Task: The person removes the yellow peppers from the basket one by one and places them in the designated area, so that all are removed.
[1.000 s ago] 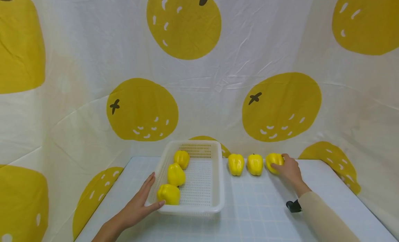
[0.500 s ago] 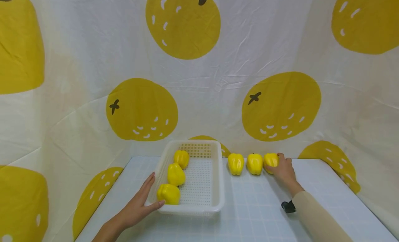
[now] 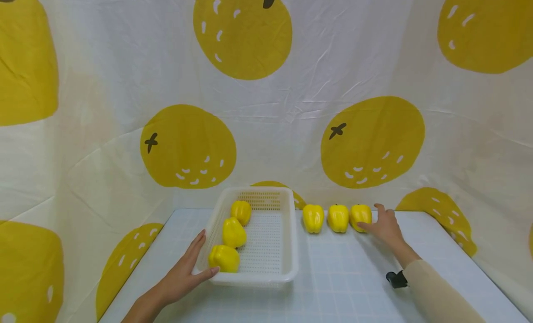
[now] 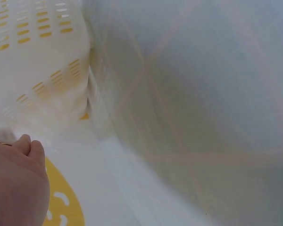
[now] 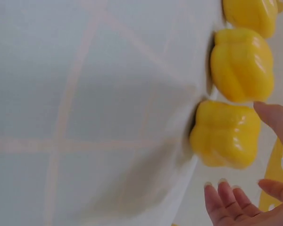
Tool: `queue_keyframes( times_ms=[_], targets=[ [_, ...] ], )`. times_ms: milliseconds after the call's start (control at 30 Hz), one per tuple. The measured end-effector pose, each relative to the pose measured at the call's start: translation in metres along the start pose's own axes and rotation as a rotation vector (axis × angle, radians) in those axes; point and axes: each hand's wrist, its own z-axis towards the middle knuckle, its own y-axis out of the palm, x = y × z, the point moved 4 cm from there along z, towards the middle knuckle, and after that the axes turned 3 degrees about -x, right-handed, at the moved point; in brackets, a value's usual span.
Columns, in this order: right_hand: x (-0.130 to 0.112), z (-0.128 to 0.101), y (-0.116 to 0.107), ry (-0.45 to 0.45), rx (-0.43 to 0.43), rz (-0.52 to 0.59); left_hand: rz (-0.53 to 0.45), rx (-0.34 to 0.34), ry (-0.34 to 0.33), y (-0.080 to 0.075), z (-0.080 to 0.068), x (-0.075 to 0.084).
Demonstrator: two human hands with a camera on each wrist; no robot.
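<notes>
A row of three yellow bell peppers lies on the table: left (image 3: 313, 218), middle (image 3: 337, 218) and right (image 3: 360, 216). Around the right one my right hand (image 3: 385, 226) is spread, thumb at its near side. In the right wrist view, that hand (image 5: 247, 214) has its fingers apart from this pepper (image 5: 226, 134). Three more bell peppers line the left side of a white perforated plastic basket (image 3: 293, 249): back (image 3: 241, 213), middle (image 3: 234, 232) and front (image 3: 224, 258). My left hand (image 3: 179, 281) rests on the basket's near left corner, fingers straight along its side, thumb over the front rim.
A pale blue checked cloth (image 3: 333, 290) covers the table. Behind it hangs a white curtain (image 3: 279, 142) printed with large yellow fruit. The row of peppers is near the table's back edge. A black device (image 3: 396, 279) sits at my right wrist.
My right hand slid the right pepper slightly left, nearer the middle one, then let go and spread its fingers, drawing back a little to the right. My left hand and the basket stayed put.
</notes>
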Motion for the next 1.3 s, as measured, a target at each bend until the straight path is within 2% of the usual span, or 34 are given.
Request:
queue_keyframes(
  times_ms=[167, 433, 1133, 1300],
  targets=[
    [-0.004, -0.006, -0.008, -0.011, 0.001, 0.004, -0.003, -0.02, -0.026, 0.001, 0.001, -0.002],
    [-0.019, -0.014, -0.012, -0.118, 0.016, -0.007, 0.002, -0.02, -0.025, 0.001, 0.003, -0.004],
    [-0.097, -0.049, 0.018, -0.23, -0.112, 0.117, -0.008, -0.03, -0.04, 0.001, 0.002, -0.004],
    [-0.113, -0.057, 0.025, -0.264, -0.148, 0.114, -0.011, -0.027, -0.045, 0.001, 0.002, -0.003]
  ],
)
